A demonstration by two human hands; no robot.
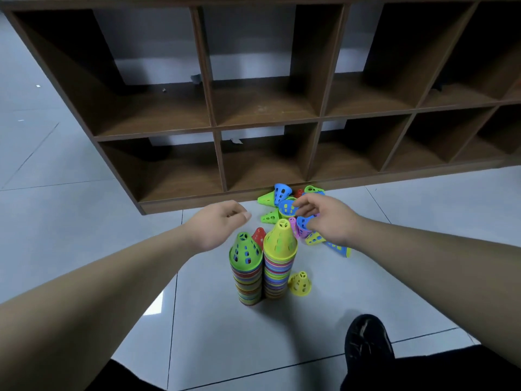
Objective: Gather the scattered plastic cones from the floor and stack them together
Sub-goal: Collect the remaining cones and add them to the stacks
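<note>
Two tall stacks of perforated plastic cones stand side by side on the floor: one topped by a green cone (pixel 244 251), the other by a yellow cone (pixel 280 239). A single yellow cone (pixel 300 283) stands to their right and a red cone (pixel 258 235) behind them. Beyond lies a loose pile of blue, green, yellow and pink cones (pixel 284 206). My left hand (pixel 217 224) hovers above the floor left of the pile, fingers loosely curled, holding nothing. My right hand (pixel 327 217) reaches over the pile with relaxed fingers just above a blue cone (pixel 303 224).
A brown wooden cubby shelf (pixel 214 128) with open compartments stands right behind the pile. My black shoe (pixel 366 341) is on the grey tiled floor (pixel 84 221) at the lower right. Dark trousers fill the bottom edge.
</note>
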